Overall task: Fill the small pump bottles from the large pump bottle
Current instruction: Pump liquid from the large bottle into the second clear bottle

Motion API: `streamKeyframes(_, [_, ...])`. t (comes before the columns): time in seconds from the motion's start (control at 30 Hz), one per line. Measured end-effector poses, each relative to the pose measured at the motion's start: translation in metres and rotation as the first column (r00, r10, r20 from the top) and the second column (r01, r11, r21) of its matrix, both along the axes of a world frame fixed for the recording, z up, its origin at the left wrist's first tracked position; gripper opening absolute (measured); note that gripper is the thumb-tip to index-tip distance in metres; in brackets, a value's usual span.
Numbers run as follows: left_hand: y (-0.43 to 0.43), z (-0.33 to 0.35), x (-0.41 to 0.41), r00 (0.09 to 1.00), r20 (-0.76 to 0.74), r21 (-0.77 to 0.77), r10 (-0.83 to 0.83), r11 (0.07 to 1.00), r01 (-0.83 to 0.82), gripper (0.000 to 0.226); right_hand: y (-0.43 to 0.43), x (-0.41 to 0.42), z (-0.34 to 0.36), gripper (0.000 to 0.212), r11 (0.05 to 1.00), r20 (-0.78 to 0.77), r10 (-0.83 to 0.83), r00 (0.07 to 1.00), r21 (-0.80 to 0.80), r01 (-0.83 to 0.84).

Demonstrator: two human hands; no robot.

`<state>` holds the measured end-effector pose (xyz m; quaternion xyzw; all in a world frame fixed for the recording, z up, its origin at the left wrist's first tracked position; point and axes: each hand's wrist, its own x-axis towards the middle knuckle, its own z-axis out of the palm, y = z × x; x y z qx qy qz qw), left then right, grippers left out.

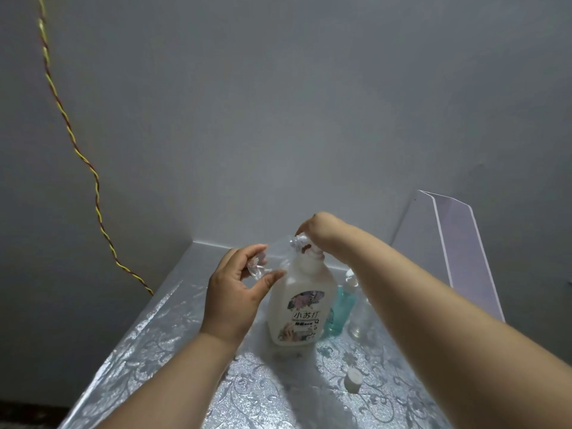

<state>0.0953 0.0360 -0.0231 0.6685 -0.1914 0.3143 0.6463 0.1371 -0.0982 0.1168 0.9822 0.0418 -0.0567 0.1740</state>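
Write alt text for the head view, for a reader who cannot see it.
Two bare hands work at the top of a large white pump bottle on a silver table: the right hand pinches its pump while the left hand holds clear plastic wrap. A small teal bottle stands beside it.

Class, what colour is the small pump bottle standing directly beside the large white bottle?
The small pump bottle is translucent teal, clearest in the head view.

left hand point(232, 295), right hand point(323, 232), forearms point(433, 320) bare
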Motion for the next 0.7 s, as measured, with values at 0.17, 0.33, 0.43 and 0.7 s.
streamKeyframes(0.17, [0.001, 0.003, -0.002, 1.000, -0.002, -0.005, -0.004, 1.000, 0.004, 0.041, 0.006, -0.005, 0.009, 0.038, 0.998, -0.037, -0.050, 0.998, 0.025, 0.051])
streamKeyframes(0.33, [0.000, 0.003, -0.004, 1.000, 0.015, 0.005, 0.003, 1.000, -0.003, 0.042, 0.000, -0.005, 0.012, 0.035, 0.991, 0.116, -0.019, 0.993, 0.134, 0.004])
streamKeyframes(0.43, [-0.001, 0.003, -0.002, 1.000, 0.018, -0.002, 0.003, 1.000, -0.003, 0.041, -0.002, -0.003, 0.005, 0.034, 0.992, 0.089, 0.098, 0.991, 0.072, -0.105])
streamKeyframes(0.7, [-0.001, -0.001, 0.001, 1.000, 0.012, 0.000, 0.016, 1.000, -0.016, 0.041, 0.002, -0.003, -0.001, 0.037, 0.982, 0.029, -0.059, 0.998, 0.182, 0.052])
